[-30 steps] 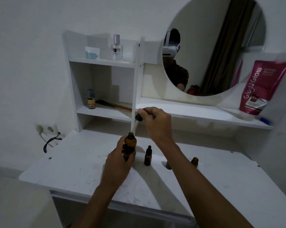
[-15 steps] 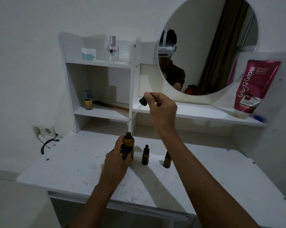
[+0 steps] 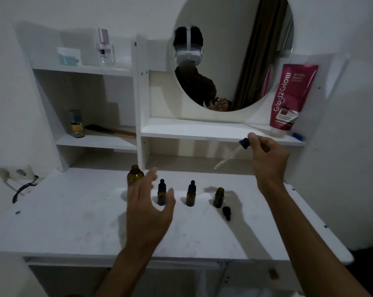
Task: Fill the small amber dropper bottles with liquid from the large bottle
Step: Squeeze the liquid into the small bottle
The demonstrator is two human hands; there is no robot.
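The large amber bottle (image 3: pixel 134 175) stands uncapped on the white table (image 3: pixel 74 221), just left of my left hand (image 3: pixel 149 211), whose fingers are spread and hold nothing. Three small amber bottles stand in a row to its right: one capped (image 3: pixel 161 194), a second capped (image 3: pixel 191 195), and an uncapped one (image 3: pixel 218 197). A small black dropper cap (image 3: pixel 226 212) lies in front of the uncapped one. My right hand (image 3: pixel 267 155) pinches the black bulb of a glass dropper (image 3: pixel 230 155), which slants down to the left above the table.
A white shelf unit (image 3: pixel 138 99) and round mirror (image 3: pixel 232 52) rise behind the bottles. On the shelves sit a pink tube (image 3: pixel 290 97), a perfume bottle (image 3: pixel 105 50), a small box (image 3: pixel 68 56), a small can (image 3: pixel 76 124) and a brush (image 3: pixel 110 130). A wall socket with black cable (image 3: pixel 20 185) is left.
My left hand has let go of the large bottle, which now stands on the table. My right hand has carried the dropper to the right, over the small bottles.
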